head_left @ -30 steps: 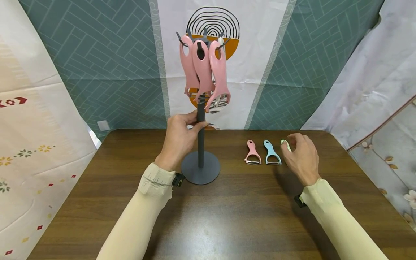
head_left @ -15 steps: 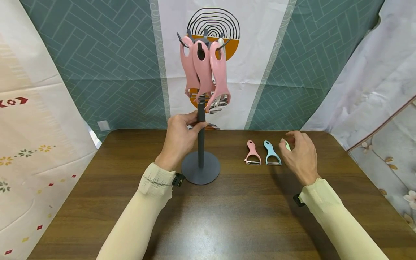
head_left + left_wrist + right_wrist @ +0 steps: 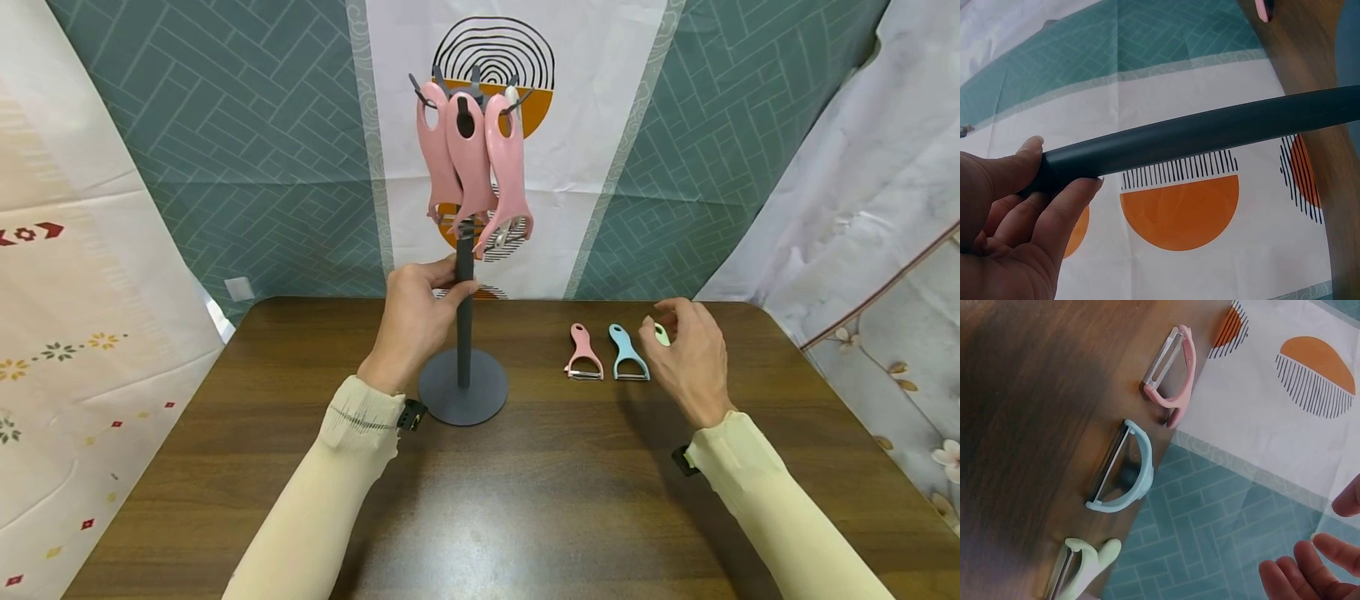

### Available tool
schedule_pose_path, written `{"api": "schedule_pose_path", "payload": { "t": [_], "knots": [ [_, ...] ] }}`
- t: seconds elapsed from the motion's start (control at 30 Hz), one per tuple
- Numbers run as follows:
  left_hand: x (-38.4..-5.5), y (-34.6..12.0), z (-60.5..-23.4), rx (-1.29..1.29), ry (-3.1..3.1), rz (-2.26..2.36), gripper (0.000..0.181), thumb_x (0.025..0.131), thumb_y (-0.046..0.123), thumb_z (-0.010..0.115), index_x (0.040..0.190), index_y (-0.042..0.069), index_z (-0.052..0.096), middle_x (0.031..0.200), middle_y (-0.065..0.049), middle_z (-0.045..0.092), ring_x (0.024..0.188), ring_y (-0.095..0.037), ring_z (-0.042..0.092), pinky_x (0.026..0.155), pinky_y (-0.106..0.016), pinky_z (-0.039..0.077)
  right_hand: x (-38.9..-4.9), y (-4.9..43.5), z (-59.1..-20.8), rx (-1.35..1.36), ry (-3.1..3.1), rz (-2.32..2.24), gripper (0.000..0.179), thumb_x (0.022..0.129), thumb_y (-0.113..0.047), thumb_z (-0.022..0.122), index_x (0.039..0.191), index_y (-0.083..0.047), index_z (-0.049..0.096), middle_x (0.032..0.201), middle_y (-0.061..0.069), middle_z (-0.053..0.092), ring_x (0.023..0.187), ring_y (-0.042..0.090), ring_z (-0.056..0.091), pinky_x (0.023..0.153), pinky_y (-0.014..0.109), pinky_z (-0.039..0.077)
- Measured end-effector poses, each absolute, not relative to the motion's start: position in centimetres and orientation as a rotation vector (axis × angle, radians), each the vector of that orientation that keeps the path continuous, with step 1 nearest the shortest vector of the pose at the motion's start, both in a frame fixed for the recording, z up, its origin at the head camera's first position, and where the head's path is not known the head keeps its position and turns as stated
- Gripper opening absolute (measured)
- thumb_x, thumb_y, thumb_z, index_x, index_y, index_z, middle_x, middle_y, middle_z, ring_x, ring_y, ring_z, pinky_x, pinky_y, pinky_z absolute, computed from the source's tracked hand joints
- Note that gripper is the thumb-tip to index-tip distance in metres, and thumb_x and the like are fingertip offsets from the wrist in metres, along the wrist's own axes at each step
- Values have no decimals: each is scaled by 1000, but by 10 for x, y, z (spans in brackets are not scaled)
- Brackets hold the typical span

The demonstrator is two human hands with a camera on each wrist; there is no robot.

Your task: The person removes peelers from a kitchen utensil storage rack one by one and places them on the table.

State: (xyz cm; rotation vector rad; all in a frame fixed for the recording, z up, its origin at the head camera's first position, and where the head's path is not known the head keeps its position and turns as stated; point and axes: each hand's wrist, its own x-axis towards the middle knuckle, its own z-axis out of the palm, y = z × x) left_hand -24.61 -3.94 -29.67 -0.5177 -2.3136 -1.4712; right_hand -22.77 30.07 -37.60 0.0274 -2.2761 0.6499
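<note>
My left hand (image 3: pixel 415 323) grips the dark grey pole of a stand (image 3: pixel 464 337) between thumb and fingers, below its hooks. In the left wrist view the thumb and fingertips lie round that pole (image 3: pixel 1172 139). Several pink peelers (image 3: pixel 471 171) hang from the stand's hooks, with a pale one partly hidden behind. My right hand (image 3: pixel 692 358) hovers over a light green peeler (image 3: pixel 662 334), which it partly covers in the head view. The right wrist view shows the fingers loosely bent with nothing between them, apart from the green peeler (image 3: pixel 1089 570).
Left of the green peeler, a blue peeler (image 3: pixel 622 340) and a pink peeler (image 3: pixel 582 343) lie in a row on the brown wooden table (image 3: pixel 570 500). The stand's round base (image 3: pixel 487 400) rests mid-table. Patterned cloth (image 3: pixel 262 167) hangs behind the table's far edge.
My right hand has shifted slightly left and away from me over the green peeler. The left hand and the stand have stayed in place.
</note>
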Motion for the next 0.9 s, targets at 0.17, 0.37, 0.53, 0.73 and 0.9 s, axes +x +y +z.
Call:
{"api": "schedule_pose_path", "payload": {
  "t": [0.17,0.37,0.53,0.73,0.9],
  "knots": [
    [-246,-40,-295,-523,-2316,-1448,30,92,15,77,121,8,76,111,-9,78,99,-17,77,84,-35,60,-228,297,-375,51,-2246,650,23,91,-15,62,105,2,68,85,19,64,82,34,59,73,44,42],
    [-245,-40,-295,-508,-2330,-1441,32,92,14,77,123,8,74,112,-11,78,101,-19,76,86,-37,60,-226,292,-372,71,-2234,661,22,91,-14,63,105,2,68,85,18,64,82,34,60,74,42,43],
    [-246,-39,-296,-504,-2333,-1439,32,92,14,77,124,9,74,110,-9,79,100,-19,76,85,-37,59,-226,289,-368,87,-2221,674,21,91,-14,63,104,2,68,87,19,65,83,35,62,76,42,45],
    [-245,-39,-295,-508,-2329,-1450,32,92,13,77,123,8,74,112,-9,78,99,-17,77,83,-36,60,-224,283,-365,90,-2224,692,23,93,-15,62,106,3,68,89,19,66,84,33,63,77,43,48],
    [-244,-39,-295,-512,-2331,-1451,32,92,13,77,123,7,74,113,-10,78,100,-18,77,83,-36,60,-222,280,-363,101,-2196,694,22,93,-14,63,107,2,67,87,18,64,84,33,62,77,40,46]
  ]
}}
